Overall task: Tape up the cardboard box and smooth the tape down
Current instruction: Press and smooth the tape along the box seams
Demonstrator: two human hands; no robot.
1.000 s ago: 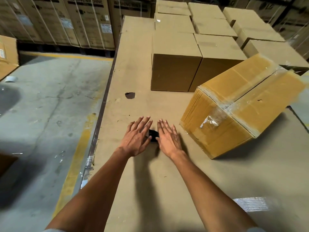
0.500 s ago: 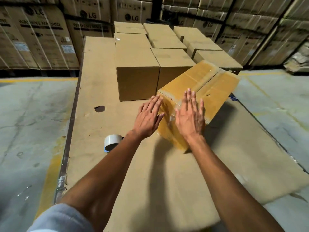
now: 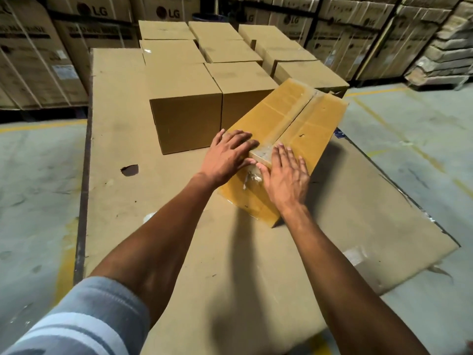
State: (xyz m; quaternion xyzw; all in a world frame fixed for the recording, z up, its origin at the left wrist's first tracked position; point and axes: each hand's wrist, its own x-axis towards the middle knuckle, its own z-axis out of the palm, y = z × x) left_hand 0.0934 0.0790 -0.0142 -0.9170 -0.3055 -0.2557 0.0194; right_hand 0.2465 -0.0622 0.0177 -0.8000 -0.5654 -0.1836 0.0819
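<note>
A yellowish cardboard box (image 3: 307,124) lies tilted on the cardboard-covered work surface (image 3: 122,206), right of centre. Clear tape (image 3: 290,121) runs along its top seam and folds over the near edge, where it is wrinkled. My left hand (image 3: 226,157) lies flat over the box's near left corner, its fingers spread on the top. My right hand (image 3: 286,175) presses flat on the near edge just right of the seam, its thumb touching the tape end. Neither hand holds anything. Only a pale sliver of the tape roll (image 3: 149,217) shows beside my left forearm.
Several plain brown boxes (image 3: 186,111) stand in rows right behind the yellowish box. A dark hole (image 3: 129,170) marks the surface at left. Tall LG cartons (image 3: 97,24) line the back wall. Concrete floor with yellow lines lies on both sides.
Both hands left the tape roll on the surface and went to the box. They now rest flatter and closer together on its near edge at the tape end.
</note>
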